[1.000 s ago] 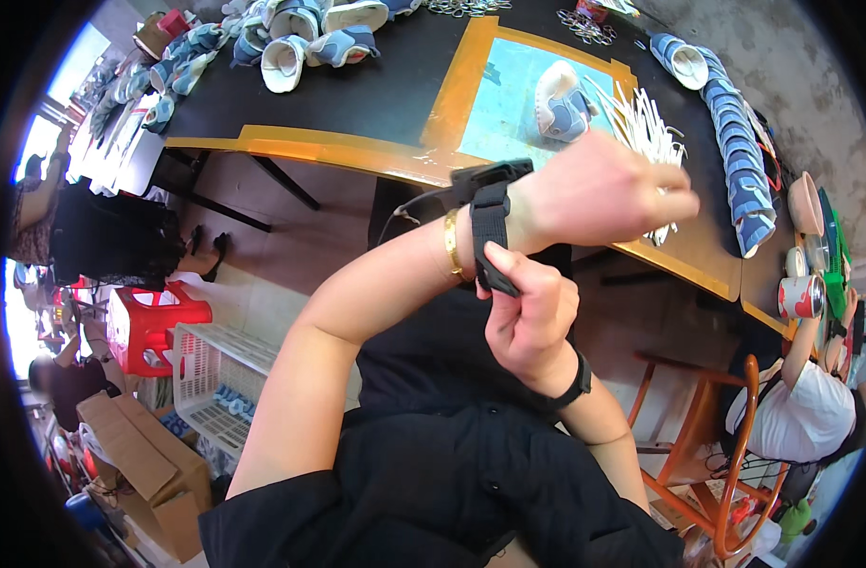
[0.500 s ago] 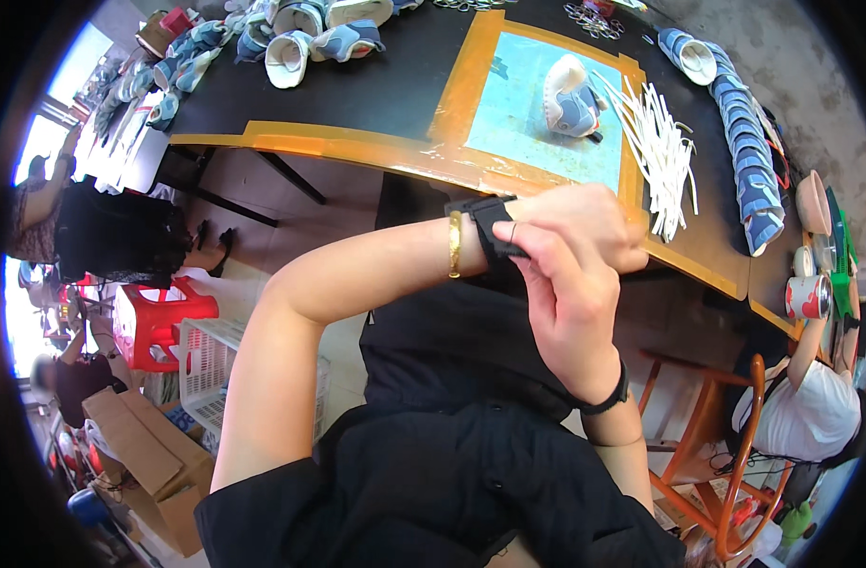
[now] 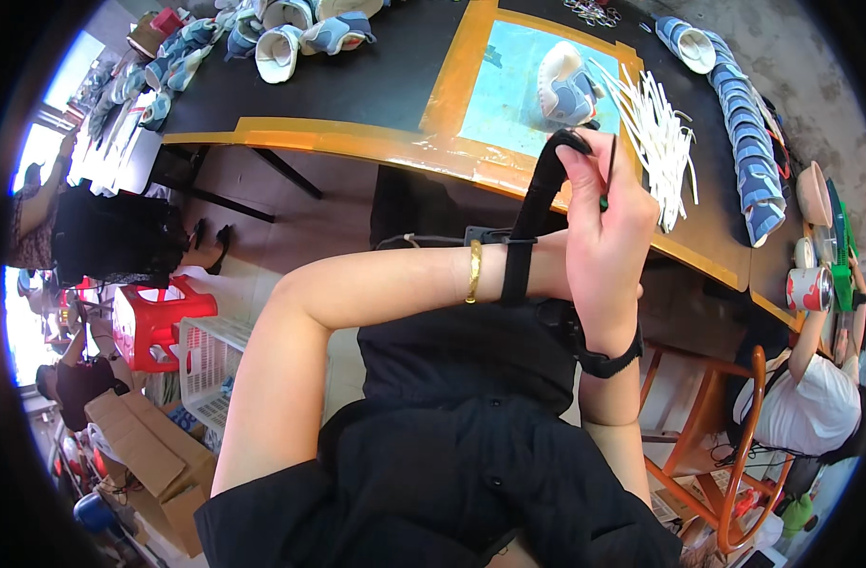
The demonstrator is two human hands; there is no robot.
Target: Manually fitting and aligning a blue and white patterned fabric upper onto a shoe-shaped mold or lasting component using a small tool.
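A black strap (image 3: 520,227) with a buckle runs round my left wrist, beside a gold bracelet (image 3: 474,272). My right hand (image 3: 611,232) pinches the strap's free end and holds it up away from the wrist. Of my left hand (image 3: 550,265) only the part near the wrist shows; its fingers are hidden behind the right hand. Another black band (image 3: 611,363) sits on my right wrist. Just beyond the hands, a small blue and white shoe (image 3: 567,85) rests on a light blue sheet (image 3: 497,114) taped to the table.
White strips (image 3: 665,156) lie in a pile right of the sheet. A row of nested blue shoe pieces (image 3: 750,142) curves along the table's right side. More shoes (image 3: 280,55) stand at the back left. A wooden chair (image 3: 703,426) and a person in white (image 3: 802,402) are at right.
My right hand has drawn the strap end up and away from the left wrist, so the strap now stands out in a loop. The left wrist has dropped slightly.
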